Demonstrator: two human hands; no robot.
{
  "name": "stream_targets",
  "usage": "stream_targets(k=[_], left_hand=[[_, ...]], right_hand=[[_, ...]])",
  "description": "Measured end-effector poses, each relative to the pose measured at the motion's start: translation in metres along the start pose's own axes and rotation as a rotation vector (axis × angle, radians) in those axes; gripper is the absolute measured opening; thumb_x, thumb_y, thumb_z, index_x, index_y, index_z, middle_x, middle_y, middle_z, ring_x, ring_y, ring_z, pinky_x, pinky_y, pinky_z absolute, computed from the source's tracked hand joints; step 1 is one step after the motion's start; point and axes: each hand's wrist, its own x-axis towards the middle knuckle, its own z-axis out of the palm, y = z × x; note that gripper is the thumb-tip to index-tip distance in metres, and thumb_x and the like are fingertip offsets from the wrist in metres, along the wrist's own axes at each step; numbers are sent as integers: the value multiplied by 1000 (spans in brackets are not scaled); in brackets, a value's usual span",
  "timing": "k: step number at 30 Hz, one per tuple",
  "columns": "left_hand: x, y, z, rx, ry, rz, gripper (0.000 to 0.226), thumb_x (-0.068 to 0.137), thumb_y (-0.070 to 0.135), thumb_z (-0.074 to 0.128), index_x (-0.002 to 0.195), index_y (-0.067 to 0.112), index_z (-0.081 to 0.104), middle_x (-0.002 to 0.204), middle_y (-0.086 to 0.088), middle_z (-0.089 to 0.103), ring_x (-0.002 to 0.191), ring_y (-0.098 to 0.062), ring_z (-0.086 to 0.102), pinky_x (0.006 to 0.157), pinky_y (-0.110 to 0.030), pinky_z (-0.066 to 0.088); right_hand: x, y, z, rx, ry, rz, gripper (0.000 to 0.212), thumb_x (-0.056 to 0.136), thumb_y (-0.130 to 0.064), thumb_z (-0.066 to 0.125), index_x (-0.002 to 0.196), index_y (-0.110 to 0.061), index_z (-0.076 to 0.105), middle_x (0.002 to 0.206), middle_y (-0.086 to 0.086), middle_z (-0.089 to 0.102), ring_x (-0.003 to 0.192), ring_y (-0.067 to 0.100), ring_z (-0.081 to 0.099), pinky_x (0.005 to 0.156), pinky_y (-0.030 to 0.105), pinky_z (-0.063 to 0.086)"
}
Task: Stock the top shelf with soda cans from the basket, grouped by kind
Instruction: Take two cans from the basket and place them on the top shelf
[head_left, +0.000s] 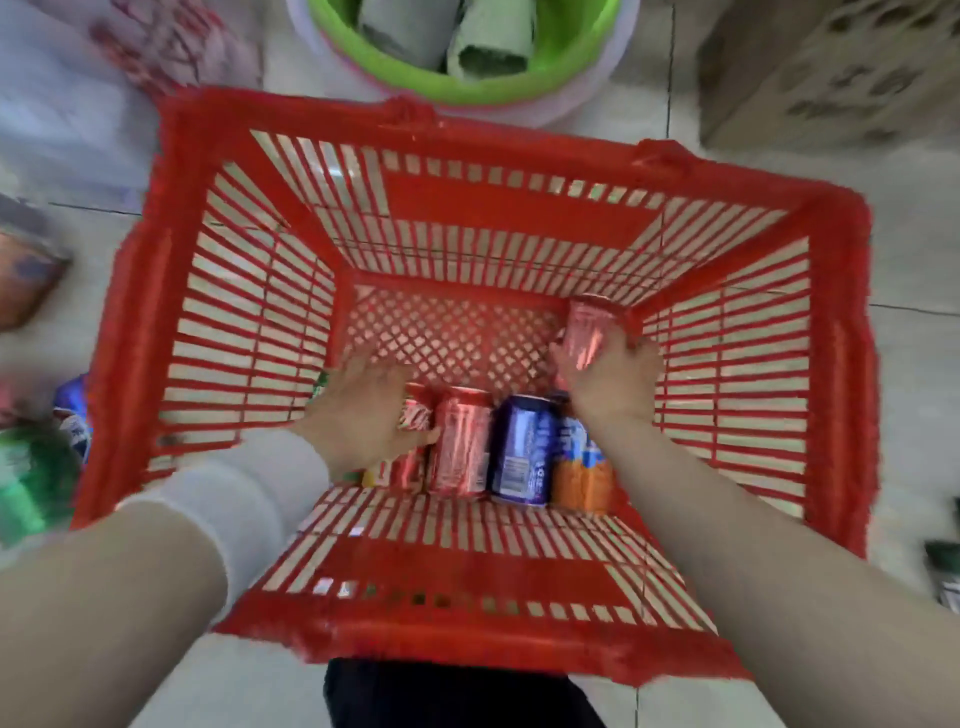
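Down in the basket: right grip (608, 374) is curled round a red can (589, 330), thumb on one side and fingers on the other. The can is tilted against the far right corner of the basket floor. The frame is blurred, so its label cannot be read.

Left grip (363, 410) lies spread, fingers loose, over a second red can (413, 441) by the near wall. It rests on the can without closing round it. The thumb touches a third red can (460, 441) just beside.

These cans lie on their sides in a row along the near wall. From left to right: the two red cans, a blue can (522, 449), an orange can (579, 470). The right forearm crosses above the orange one.

Left forearm wears a white sleeve (249, 499).

The red slatted basket (841, 364) stands on a pale tiled floor (914, 249). Beyond its far rim sits a green basin (582, 57) holding rolled bundles. A cardboard box (831, 67) is at far right. Blurred packets (31, 467) lie on the floor to the left of the basket.
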Motion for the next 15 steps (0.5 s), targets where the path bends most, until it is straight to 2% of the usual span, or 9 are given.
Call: stream_targets(k=[2,4,8,10,13,15], left_hand=[[20,-5,7,50,-49,27,87,78,62,53,144,15,20,152,-9,24,143,-30,6,117,-44,7],[30,-8,12,92,-110,65,94,75,65,54,145,16,17,155,-7,18,144,-29,-2,117,-45,0],[40,-13,11,136,-151,71,100,69,68,58,146,19,18,154,-6,20,144,-28,-1,116,-49,-6],[42,-12,7,131,-172,65,100,68,68,60,145,19,21,151,-8,24,143,-29,5,115,-50,-6],[46,-12,5,128,-199,52,104,63,71,61,144,18,24,148,-7,30,140,-29,11,115,-52,-5],[48,-12,4,145,-229,31,107,61,74,60,144,17,22,149,-7,27,140,-31,8,115,-52,-5]], right_hand=[[17,3,18,-68,62,-43,75,84,-54,53,145,-19,26,140,28,30,131,38,25,110,39,19],[23,10,29,-48,106,-107,76,84,-44,58,147,-23,21,143,26,26,132,38,24,110,39,21],[24,22,33,123,122,-116,72,90,-23,51,149,-15,10,149,22,24,136,36,25,112,40,24],[26,22,32,118,122,-63,75,90,-28,50,149,-11,7,147,22,25,135,35,26,110,39,24],[32,15,29,70,99,19,94,85,-49,56,148,-8,0,145,22,26,133,34,27,108,39,27],[36,11,29,40,68,85,105,78,-53,63,148,-10,-2,145,23,24,134,34,27,108,41,29]])
